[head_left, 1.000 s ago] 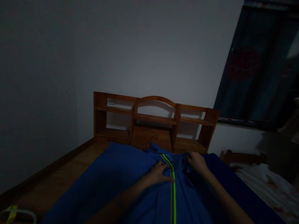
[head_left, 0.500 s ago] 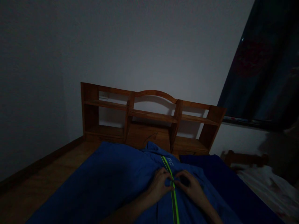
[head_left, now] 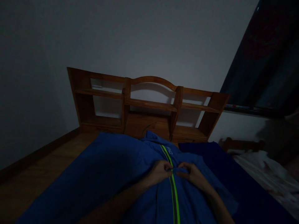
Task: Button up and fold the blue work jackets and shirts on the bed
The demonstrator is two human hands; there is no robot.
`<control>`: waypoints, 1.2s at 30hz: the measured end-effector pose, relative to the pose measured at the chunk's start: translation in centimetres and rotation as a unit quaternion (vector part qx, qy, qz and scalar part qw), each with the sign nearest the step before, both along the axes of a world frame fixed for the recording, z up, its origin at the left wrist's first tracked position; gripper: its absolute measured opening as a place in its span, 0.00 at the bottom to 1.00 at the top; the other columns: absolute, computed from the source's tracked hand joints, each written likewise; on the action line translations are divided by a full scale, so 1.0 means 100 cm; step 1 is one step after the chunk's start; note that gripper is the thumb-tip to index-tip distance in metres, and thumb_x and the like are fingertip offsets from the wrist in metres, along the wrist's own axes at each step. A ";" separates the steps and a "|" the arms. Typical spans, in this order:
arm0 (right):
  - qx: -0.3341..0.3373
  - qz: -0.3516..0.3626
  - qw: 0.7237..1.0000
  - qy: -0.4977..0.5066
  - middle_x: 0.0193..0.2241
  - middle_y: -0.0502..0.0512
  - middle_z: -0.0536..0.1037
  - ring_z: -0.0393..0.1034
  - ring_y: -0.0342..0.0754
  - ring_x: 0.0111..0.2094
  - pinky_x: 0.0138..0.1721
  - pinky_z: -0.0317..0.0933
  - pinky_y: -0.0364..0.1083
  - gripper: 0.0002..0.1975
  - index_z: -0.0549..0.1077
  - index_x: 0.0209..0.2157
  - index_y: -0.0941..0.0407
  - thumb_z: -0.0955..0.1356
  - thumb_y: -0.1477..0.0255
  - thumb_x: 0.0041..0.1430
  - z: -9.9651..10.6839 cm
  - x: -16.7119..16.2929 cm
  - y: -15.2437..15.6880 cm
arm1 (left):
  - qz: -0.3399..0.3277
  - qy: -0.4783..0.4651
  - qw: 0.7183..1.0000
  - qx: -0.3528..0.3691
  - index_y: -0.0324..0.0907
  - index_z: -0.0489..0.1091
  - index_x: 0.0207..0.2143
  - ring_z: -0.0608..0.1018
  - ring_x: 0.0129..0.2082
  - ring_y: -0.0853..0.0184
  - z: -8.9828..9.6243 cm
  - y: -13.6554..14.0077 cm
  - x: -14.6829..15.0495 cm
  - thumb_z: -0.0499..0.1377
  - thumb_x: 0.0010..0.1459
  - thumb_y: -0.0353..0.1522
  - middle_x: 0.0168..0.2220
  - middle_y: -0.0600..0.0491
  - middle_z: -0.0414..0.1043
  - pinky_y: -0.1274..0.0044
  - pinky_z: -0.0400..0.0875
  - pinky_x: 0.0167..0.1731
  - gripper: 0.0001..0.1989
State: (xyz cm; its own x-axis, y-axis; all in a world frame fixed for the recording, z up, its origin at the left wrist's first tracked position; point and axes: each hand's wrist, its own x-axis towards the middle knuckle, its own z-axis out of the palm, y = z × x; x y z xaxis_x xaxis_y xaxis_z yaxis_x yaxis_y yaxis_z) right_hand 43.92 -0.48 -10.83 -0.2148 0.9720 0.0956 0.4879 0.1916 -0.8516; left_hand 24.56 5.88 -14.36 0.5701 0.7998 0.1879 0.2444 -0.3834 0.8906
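A blue work jacket [head_left: 189,199] lies spread out in front of me, with pale lettering on its far part. Down its middle runs a yellow-green and grey reflective strip [head_left: 174,193]. My left hand [head_left: 158,171] is closed in a pinch on the jacket at the strip's left edge. Just right of the strip, my right hand [head_left: 193,175] pinches a small raised fold of the blue cloth between thumb and fingers. The two sets of fingertips almost meet over the strip. Dim light hides any small fastener between them.
A wooden headboard with open shelves [head_left: 149,105] stands against the wall beyond the jacket. Dark blue cloth [head_left: 224,168] lies to the right, with whitish bedding [head_left: 266,168] past it. A dark curtain [head_left: 259,68] hangs at the upper right. Bare wooden boards [head_left: 46,155] show at left.
The view has tilted, so the headboard and jacket sit higher in it. My right hand now has a fold of blue cloth raised between its fingers. Both hands stay at the strip.
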 end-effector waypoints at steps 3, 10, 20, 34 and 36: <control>-0.025 -0.003 1.000 0.019 0.33 0.53 0.75 0.68 0.48 0.37 0.40 0.60 0.44 0.13 0.73 0.34 0.59 0.68 0.63 0.52 -0.001 0.001 0.001 | -0.054 -0.017 0.996 -0.075 0.35 0.74 0.36 0.59 0.21 0.75 -0.001 0.009 -0.004 0.61 0.45 0.35 0.21 0.59 0.57 0.82 0.50 0.21 0.16; -0.029 0.003 0.999 0.040 0.33 0.52 0.75 0.67 0.46 0.36 0.41 0.59 0.43 0.13 0.74 0.34 0.59 0.70 0.64 0.51 -0.008 0.005 0.007 | -0.157 -0.029 0.980 -0.120 0.34 0.73 0.38 0.57 0.21 0.76 0.000 0.023 -0.011 0.65 0.42 0.44 0.21 0.59 0.55 0.82 0.48 0.21 0.25; -0.053 -0.001 0.996 0.071 0.32 0.51 0.74 0.67 0.45 0.35 0.39 0.59 0.42 0.12 0.74 0.33 0.58 0.71 0.65 0.49 -0.007 0.003 0.006 | -0.132 -0.036 0.985 -0.109 0.34 0.74 0.33 0.61 0.24 0.74 0.007 0.016 -0.009 0.65 0.41 0.44 0.23 0.56 0.61 0.82 0.51 0.23 0.23; -0.070 -0.020 0.993 0.095 0.30 0.51 0.74 0.68 0.44 0.32 0.36 0.60 0.43 0.13 0.73 0.32 0.59 0.73 0.66 0.45 -0.012 0.006 0.008 | -0.066 -0.041 0.997 -0.026 0.34 0.73 0.34 0.60 0.24 0.75 -0.006 0.011 -0.002 0.61 0.45 0.36 0.22 0.58 0.58 0.82 0.52 0.23 0.15; -0.056 -0.021 0.995 0.082 0.30 0.50 0.74 0.68 0.44 0.33 0.37 0.60 0.43 0.13 0.73 0.31 0.59 0.73 0.65 0.45 -0.012 0.006 0.009 | -0.048 -0.043 0.998 -0.012 0.35 0.73 0.33 0.61 0.24 0.74 -0.007 0.010 -0.001 0.61 0.45 0.36 0.22 0.58 0.58 0.82 0.53 0.24 0.15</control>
State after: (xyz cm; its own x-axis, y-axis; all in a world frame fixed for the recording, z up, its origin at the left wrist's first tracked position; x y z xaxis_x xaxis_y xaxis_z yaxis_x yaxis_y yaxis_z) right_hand 44.47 0.37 -12.03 -0.1650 0.9862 0.0161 0.3469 0.0733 -0.9350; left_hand 24.42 6.84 -15.09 0.6269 0.7473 0.2204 0.1297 -0.3790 0.9163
